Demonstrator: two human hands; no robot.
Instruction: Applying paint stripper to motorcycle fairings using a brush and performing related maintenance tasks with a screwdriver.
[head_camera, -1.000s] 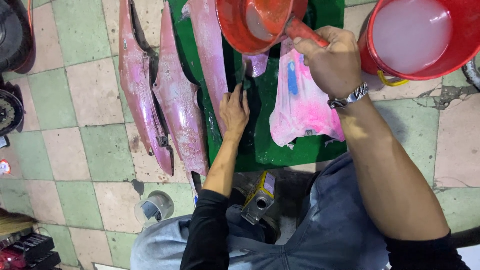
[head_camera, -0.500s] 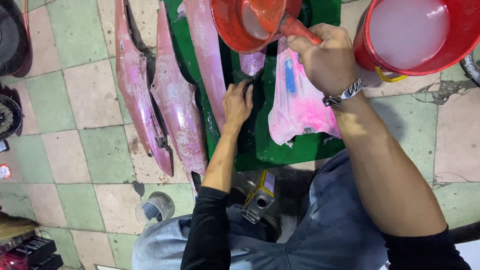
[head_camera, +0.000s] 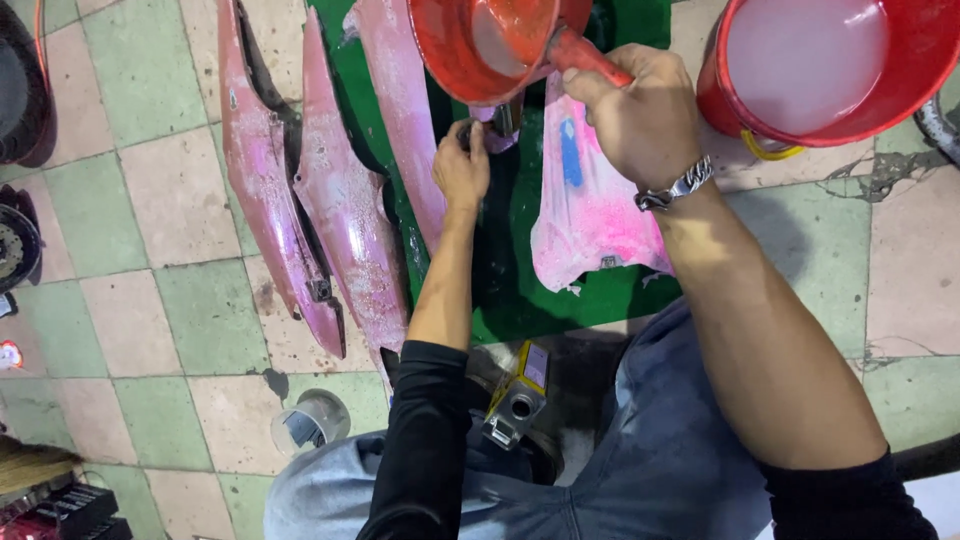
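Left hand (head_camera: 462, 165) shifted up, right hand (head_camera: 640, 115) gripping red plastic scoop (head_camera: 490, 45)

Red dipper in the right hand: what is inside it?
The red dipper, held by its handle in the right hand, holds some pale milky liquid over a wet red inner wall. Its top lies outside the picture, so how full it is stays unseen.

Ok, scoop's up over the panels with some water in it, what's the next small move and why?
Probably tip the red scoop a little further, over the small piece that the left hand holds. The right hand grips its handle, the scoop sits right above that piece, and milky water shows inside it.
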